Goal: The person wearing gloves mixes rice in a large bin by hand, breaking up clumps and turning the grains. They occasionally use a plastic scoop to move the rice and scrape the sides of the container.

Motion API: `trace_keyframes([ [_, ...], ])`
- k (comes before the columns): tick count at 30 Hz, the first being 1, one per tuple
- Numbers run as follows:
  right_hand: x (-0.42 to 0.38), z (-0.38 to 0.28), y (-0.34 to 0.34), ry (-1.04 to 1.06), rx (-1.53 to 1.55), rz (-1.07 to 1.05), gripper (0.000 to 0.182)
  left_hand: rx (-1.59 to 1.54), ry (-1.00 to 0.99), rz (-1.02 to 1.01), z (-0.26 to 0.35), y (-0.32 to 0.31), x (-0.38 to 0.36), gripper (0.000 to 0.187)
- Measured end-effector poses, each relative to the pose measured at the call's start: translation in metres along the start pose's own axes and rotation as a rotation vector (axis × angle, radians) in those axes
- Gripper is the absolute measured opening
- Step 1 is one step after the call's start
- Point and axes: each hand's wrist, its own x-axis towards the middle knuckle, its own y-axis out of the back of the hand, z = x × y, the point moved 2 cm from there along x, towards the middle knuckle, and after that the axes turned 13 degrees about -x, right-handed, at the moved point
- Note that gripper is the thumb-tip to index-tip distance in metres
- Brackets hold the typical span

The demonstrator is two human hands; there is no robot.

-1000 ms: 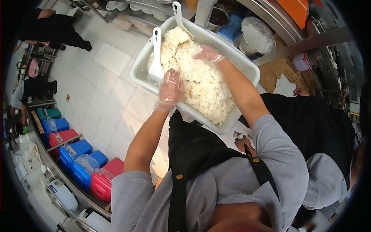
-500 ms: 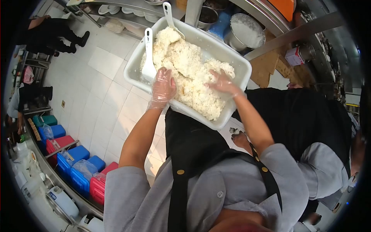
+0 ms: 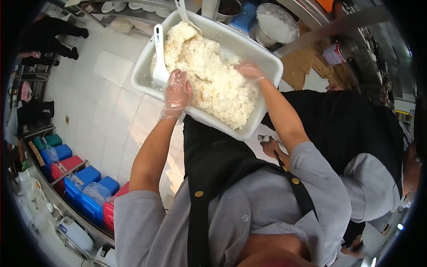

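Observation:
A large white tub (image 3: 146,84) holds a heap of cooked white rice (image 3: 222,95). My left hand (image 3: 177,91), in a clear plastic glove, is closed with curled fingers over the tub's near left side, against the edge of the rice; what lies inside the fingers is hidden. Beside it a white rice paddle (image 3: 159,49) leans in the rice with its handle up. A second rice paddle (image 3: 181,10) stands at the far corner. My right hand (image 3: 251,71), gloved too, is on the right part of the heap, fingers stretched out and slightly blurred, tips against the rice.
Behind the tub stands a metal pot (image 3: 276,24) with whitish contents. A co-worker in a black apron (image 3: 338,129) is close on my right, with a hand (image 3: 270,147) low beside my apron. Several coloured bins (image 3: 92,207) line the left. Other people (image 3: 51,35) stand farther off.
The tub and both hands appear shifted left and up in view. My right hand's spread fingers have drawn closer together and moved toward the far side of the rice. My left hand keeps its curl.

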Motion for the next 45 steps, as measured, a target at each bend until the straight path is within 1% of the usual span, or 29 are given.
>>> trace_keyframes([
  [3,-0.011,-0.025,0.008,0.193,-0.134,-0.172,0.058,0.001,0.02,-0.001,-0.003,-0.002,0.001,0.033],
  [6,-0.064,-0.042,0.013,0.332,-0.26,0.193,0.056,0.026,0.085,-0.031,-0.002,-0.002,0.001,0.033],
  [7,-0.058,-0.048,0.016,0.219,-0.175,0.154,0.067,0.03,0.082,-0.025,-0.001,-0.003,0.002,0.034],
  [8,-0.055,-0.059,0.017,0.203,-0.152,0.089,0.078,0.035,0.083,-0.025,0.0,-0.003,0.0,0.034],
  [10,-0.052,-0.092,0.021,0.165,-0.106,-0.033,0.105,0.035,0.098,-0.038,0.002,0.002,-0.004,0.034],
  [12,-0.021,-0.122,-0.024,0.208,-0.143,0.117,0.123,0.012,0.109,-0.055,0.007,0.003,0.004,0.035],
  [15,-0.018,-0.148,-0.02,0.139,-0.121,0.184,0.116,0.003,0.123,-0.062,0.006,0.003,0.003,0.035],
  [18,-0.01,-0.124,-0.005,0.287,-0.136,0.165,0.109,0.019,0.119,-0.044,0.005,0.003,0.003,0.035],
  [19,0.001,-0.105,-0.004,0.414,-0.095,0.221,0.099,0.029,0.088,-0.037,0.004,0.002,0.002,0.035],
  [22,0.011,-0.08,0.013,0.388,-0.089,-0.036,0.086,0.045,0.038,-0.013,0.0,0.0,0.0,0.035],
  [23,0.01,-0.078,0.014,0.39,-0.123,0.003,0.075,0.044,0.037,-0.016,-0.001,0.0,0.0,0.035],
  [26,0.029,-0.063,0.003,0.568,-0.023,0.006,0.071,0.038,0.021,0.006,-0.003,-0.001,0.0,0.035],
  [29,-0.007,-0.066,0.031,0.493,-0.261,-0.054,0.072,0.021,0.025,0.016,-0.004,-0.002,-0.001,0.035],
  [32,-0.036,-0.05,0.062,0.574,-0.314,-0.128,0.072,-0.008,0.031,-0.001,-0.003,-0.002,-0.001,0.038],
  [33,-0.031,-0.044,0.051,0.514,-0.259,-0.036,0.072,-0.013,0.033,-0.007,-0.003,-0.001,0.0,0.039],
  [35,-0.022,-0.022,0.01,0.383,-0.136,0.143,0.071,-0.021,-0.069,0.009,0.002,0.007,0.008,0.046],
  [36,-0.036,-0.027,-0.002,0.313,-0.05,0.16,0.073,-0.03,-0.112,0.015,0.008,0.008,0.005,0.049],
  [37,-0.048,-0.047,-0.013,0.25,0.031,0.189,0.075,-0.166,-0.048,0.095,0.011,0.01,0.008,0.053],
  [39,-0.058,-0.06,-0.011,0.231,0.026,0.163,0.073,-0.43,0.062,0.256,0.011,0.016,0.02,0.061],
  [41,-0.065,-0.057,-0.012,0.284,-0.137,0.03,0.065,-1.07,0.356,0.423,0.03,0.054,0.036,0.07],
  [43,-0.084,-0.042,-0.014,0.299,-0.018,0.061,0.06,-1.274,0.126,0.465,0.045,0.103,0.046,0.078],
  [44,-0.089,-0.031,-0.01,0.308,0.036,0.086,0.058,-1.34,0.055,0.393,0.051,0.129,0.053,0.081],
  [45,-0.088,-0.017,-0.009,0.318,0.145,0.132,0.061,-1.402,-0.017,0.319,0.053,0.147,0.058,0.085],
])
